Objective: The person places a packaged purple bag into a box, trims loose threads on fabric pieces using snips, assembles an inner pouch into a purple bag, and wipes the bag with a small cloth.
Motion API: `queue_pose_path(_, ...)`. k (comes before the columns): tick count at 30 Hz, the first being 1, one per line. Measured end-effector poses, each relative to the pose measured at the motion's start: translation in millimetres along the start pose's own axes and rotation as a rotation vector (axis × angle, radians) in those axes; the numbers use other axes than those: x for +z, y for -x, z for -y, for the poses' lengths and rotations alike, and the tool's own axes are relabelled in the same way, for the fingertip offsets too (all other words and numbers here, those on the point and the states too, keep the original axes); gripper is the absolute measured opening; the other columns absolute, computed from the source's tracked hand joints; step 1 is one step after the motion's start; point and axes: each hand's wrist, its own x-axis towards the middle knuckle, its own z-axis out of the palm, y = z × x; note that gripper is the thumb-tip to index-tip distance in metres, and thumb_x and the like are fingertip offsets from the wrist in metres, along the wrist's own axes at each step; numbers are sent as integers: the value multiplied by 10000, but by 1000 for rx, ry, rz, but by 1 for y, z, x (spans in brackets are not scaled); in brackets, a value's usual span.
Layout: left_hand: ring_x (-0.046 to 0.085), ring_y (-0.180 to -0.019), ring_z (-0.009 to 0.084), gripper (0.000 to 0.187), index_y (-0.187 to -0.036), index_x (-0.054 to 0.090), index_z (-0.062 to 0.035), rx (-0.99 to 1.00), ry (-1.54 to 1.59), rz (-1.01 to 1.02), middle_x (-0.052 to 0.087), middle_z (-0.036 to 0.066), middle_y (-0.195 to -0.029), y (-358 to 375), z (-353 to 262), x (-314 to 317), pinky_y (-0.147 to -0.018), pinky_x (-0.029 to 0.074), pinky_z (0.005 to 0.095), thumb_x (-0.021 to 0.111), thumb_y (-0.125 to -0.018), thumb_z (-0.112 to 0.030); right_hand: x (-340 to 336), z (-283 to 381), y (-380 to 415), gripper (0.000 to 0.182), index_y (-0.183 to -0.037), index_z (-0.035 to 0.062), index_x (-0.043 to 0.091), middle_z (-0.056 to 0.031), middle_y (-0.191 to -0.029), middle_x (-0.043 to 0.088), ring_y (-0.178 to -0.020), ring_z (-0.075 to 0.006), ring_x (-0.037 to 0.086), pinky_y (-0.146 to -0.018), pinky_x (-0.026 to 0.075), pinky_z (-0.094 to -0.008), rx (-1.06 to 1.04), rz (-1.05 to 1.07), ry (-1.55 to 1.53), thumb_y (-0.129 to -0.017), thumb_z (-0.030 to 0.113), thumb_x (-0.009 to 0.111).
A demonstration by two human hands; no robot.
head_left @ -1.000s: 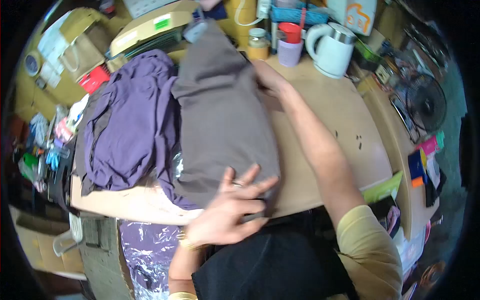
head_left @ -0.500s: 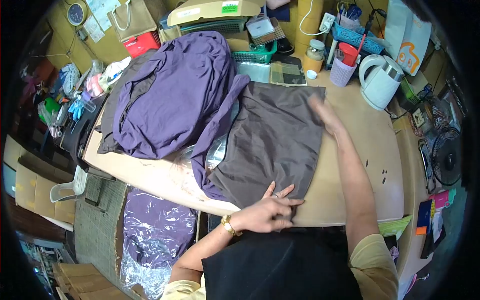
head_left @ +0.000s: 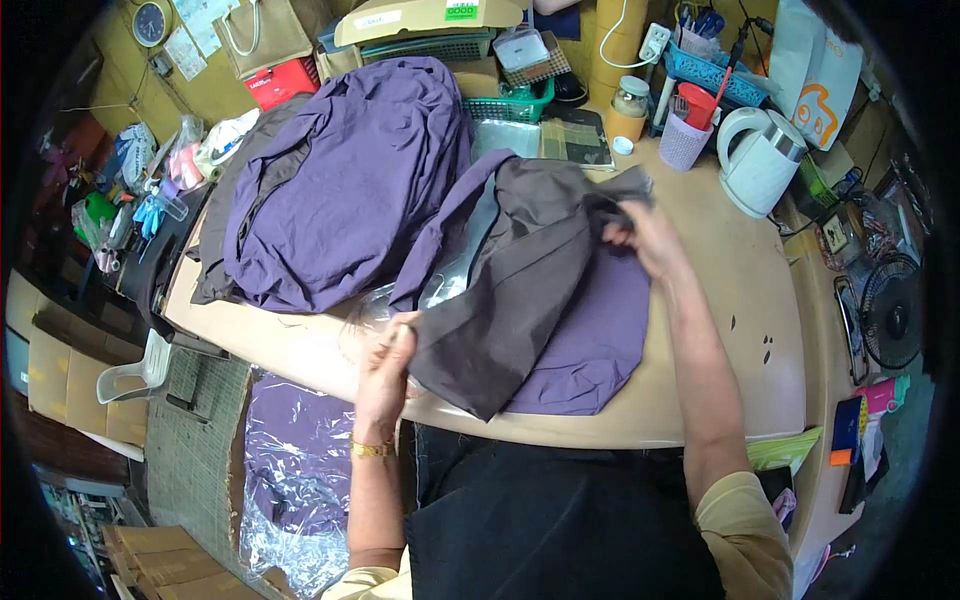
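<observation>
A grey-brown cloth point(head_left: 515, 290) lies half lifted on the wooden table point(head_left: 740, 330). My left hand point(head_left: 385, 365) grips its near-left edge at the table's front. My right hand point(head_left: 640, 235) pinches its far-right corner. Under it a flat purple cloth point(head_left: 595, 335) shows on the table. Crinkled clear plastic wrap point(head_left: 450, 285) sits between the grey cloth and the big purple heap.
A large heap of purple cloth point(head_left: 340, 180) over darker fabric fills the table's left half. A white kettle point(head_left: 760, 160), a pink cup point(head_left: 685, 140), a jar point(head_left: 630, 105) and baskets crowd the far edge. Bagged purple cloth point(head_left: 300, 470) lies on the floor below.
The grey cloth lay flat under both palms; now both hands grip its edges and pull it leftward, uncovering the purple cloth beneath. My left hand moved left.
</observation>
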Motion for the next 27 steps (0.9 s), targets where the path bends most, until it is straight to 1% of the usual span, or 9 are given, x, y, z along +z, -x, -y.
queue_pose_path(3,492,-888,49,297,-1186,645,18,-55,-230,221,568,-25,-961,-1,6,36,-811,409,211,566,-1040,-229,81,34,75,696,-1286,10,553,-151,-1243,618,-1081,-288,638,-941,501,-364,-505,526,560,-733,317,844)
queue_pose_path(5,562,-879,165,250,-1038,638,12,54,-382,322,632,79,-951,-2,-10,66,-817,445,309,538,-1046,-217,106,26,95,447,-1177,27,626,-174,-1115,629,-1070,-395,625,-931,503,-411,-493,702,838,-820,257,763)
queue_pose_path(8,601,-957,350,188,-1061,634,-14,603,-978,-85,622,190,-1075,-30,-6,40,-872,456,407,664,-917,-131,100,-12,85,304,-1088,-1,648,-223,-1057,663,-1027,-417,642,-904,503,-445,-339,468,621,-866,199,705)
queue_pose_path(12,642,-919,446,319,-1117,649,7,175,-1406,-217,680,211,-988,-51,-3,-1,-807,501,468,732,-849,-146,94,-31,79,320,-1092,-45,615,-212,-1037,684,-988,-310,657,-893,497,-412,-210,241,432,-885,185,700)
queue_pose_path(14,697,-737,356,326,-1101,671,42,69,-1184,-69,732,142,-816,-59,-15,-7,-723,539,416,743,-860,-166,96,-38,78,335,-1061,-65,601,-163,-922,701,-909,-214,659,-857,502,-379,-325,118,399,-866,177,726)
queue_pose_path(18,632,-917,115,464,-1293,625,33,72,-167,367,634,118,-1287,-49,-23,14,-737,504,213,566,-1019,-337,103,-25,69,276,-953,-58,608,-257,-899,677,-885,-345,689,-782,509,-432,-259,116,409,-818,142,741)
queue_pose_path(19,643,-1020,156,538,-1366,567,26,-295,55,413,499,156,-1466,-42,-54,45,-774,520,213,515,-1033,-393,110,-20,67,251,-929,-58,621,-250,-880,685,-854,-319,697,-755,513,-413,-278,102,416,-809,123,747)
queue_pose_path(23,639,-1102,219,311,-1216,643,23,51,-387,412,571,124,-1394,-53,-6,55,-864,523,306,636,-909,-22,128,-15,65,291,-1140,-60,658,-114,-998,728,-887,-115,630,-800,513,-295,-215,441,-33,-898,102,678)
queue_pose_path(27,675,-975,307,267,-1135,638,36,76,-603,104,665,188,-1151,-50,-31,66,-839,514,373,593,-880,-28,125,25,88,359,-1258,-20,604,-60,-1169,671,-1029,-87,575,-896,467,-255,2,658,-521,-968,187,651)
